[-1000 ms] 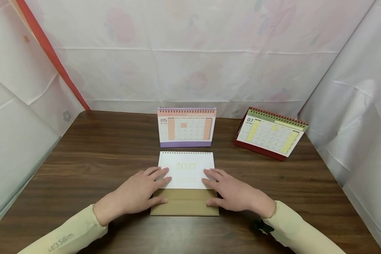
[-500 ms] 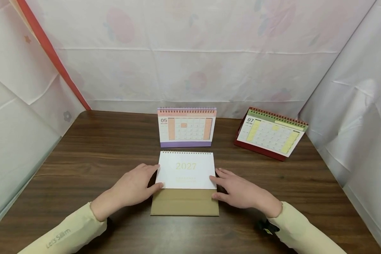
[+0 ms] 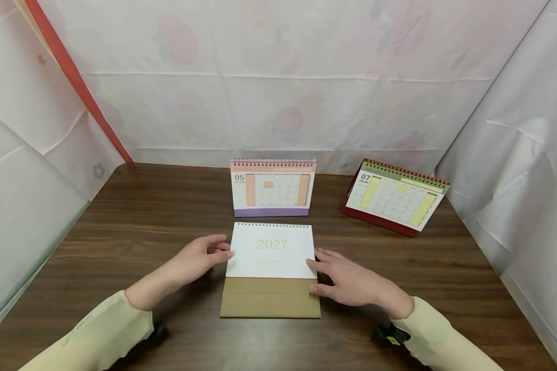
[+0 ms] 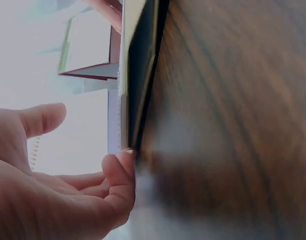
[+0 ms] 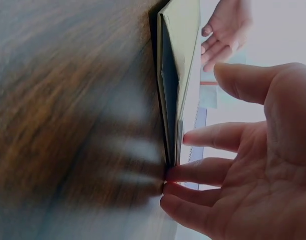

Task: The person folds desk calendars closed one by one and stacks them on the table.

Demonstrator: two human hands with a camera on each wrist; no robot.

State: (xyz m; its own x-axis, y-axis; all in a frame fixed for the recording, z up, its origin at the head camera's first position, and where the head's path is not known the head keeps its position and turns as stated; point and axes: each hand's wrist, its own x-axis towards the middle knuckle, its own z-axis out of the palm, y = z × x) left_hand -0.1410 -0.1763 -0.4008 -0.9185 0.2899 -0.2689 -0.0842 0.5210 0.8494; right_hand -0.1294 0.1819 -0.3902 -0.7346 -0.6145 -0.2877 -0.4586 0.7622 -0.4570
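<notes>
A desk calendar (image 3: 272, 251) with a white "2027" cover and a gold-brown base lies low in front of the person. In both wrist views its side shows a dark, narrow gap between the folded boards. My left hand (image 3: 198, 262) is at its left edge, thumb raised and fingertips bent close to the far corner in the left wrist view. On the opposite side, my right hand (image 3: 353, 278) has its fingers spread, some on the cover's edge and some beside it. In the right wrist view the right thumb (image 5: 242, 85) stands away from the calendar.
Behind it stands a purple-based desk calendar (image 3: 271, 188) showing "05". A dark-red-based calendar (image 3: 394, 198) with "07" stands angled at the back right. The wooden table (image 3: 134, 216) meets pale curtains (image 3: 278, 77) at the back and sides.
Both hands have drawn outward from the cover to its side edges. My left hand has since turned, its fingers now bending at the left edge. The calendar lies where it was.
</notes>
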